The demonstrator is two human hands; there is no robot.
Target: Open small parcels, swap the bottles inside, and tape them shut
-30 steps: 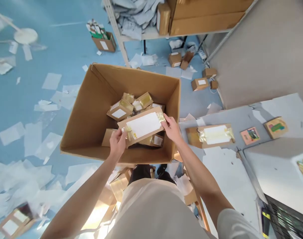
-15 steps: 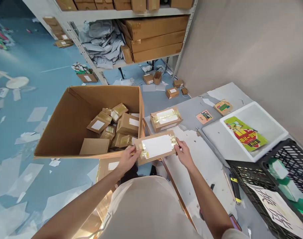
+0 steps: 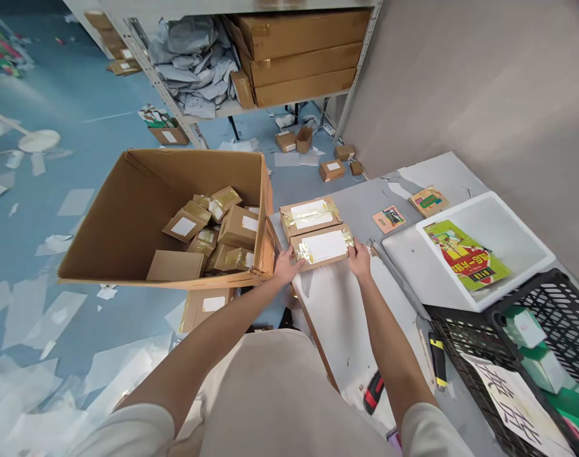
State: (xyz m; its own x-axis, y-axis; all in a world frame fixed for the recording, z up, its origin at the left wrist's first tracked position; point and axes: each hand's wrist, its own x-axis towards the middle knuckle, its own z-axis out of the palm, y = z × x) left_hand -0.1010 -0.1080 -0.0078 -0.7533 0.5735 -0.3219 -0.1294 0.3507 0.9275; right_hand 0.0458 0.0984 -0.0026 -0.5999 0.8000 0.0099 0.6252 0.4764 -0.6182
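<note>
Between my two hands is a flat brown cardboard box (image 3: 324,247) with a white label and shiny clear tape at both ends. My left hand (image 3: 288,265) grips its left end, and my right hand (image 3: 360,259) grips its right end. The box lies close against a second taped cardboard box (image 3: 311,214) on the table, just behind it. To the left, a large open carton (image 3: 127,209) holds several small cardboard boxes, one of them plain and flat (image 3: 176,265).
A white tray (image 3: 499,216) with a green booklet (image 3: 465,254) stands right, beside a black crate (image 3: 461,336). A yellow-black cutter (image 3: 438,360) and a red-black tool (image 3: 374,392) lie on the table (image 3: 351,317). Paper scraps litter the floor; shelving (image 3: 194,120) stands behind.
Both hands have carried the labelled box forward and slightly right, from above the table's near edge to beside the other box. The red-black tool has come into fuller view.
</note>
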